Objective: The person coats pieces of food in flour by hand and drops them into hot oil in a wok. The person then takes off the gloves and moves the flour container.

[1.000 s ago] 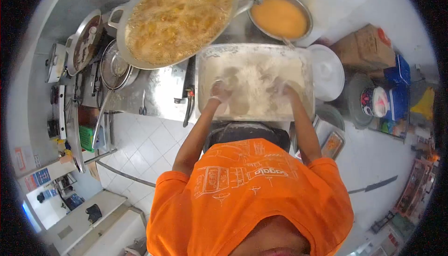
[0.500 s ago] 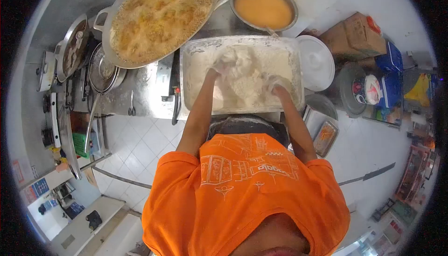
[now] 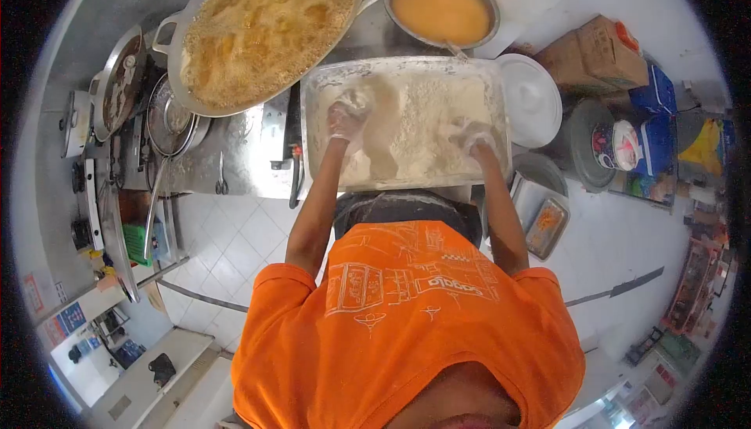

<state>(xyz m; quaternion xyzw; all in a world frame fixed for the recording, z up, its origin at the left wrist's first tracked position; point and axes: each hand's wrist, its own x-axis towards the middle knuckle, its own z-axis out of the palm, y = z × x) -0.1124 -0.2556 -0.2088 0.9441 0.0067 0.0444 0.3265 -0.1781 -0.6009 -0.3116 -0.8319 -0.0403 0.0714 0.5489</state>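
A wide metal tray of pale, flour-like powder lies in front of me. My left hand is over its left part, coated with powder, fingers curled around a whitish lump whose kind does not show. At the right side of the tray, my right hand dips into the powder; its fingers are smeared and partly covered. A darker streak in the powder runs between the hands.
A large pan of bubbling oil stands at the upper left, beside a metal bowl of orange liquid. Right of the tray are a white lid and a cardboard box. Scissors lie on the counter.
My left hand has moved left, away from the middle of the tray where a pale powdery mass was. My right hand has shifted slightly right.
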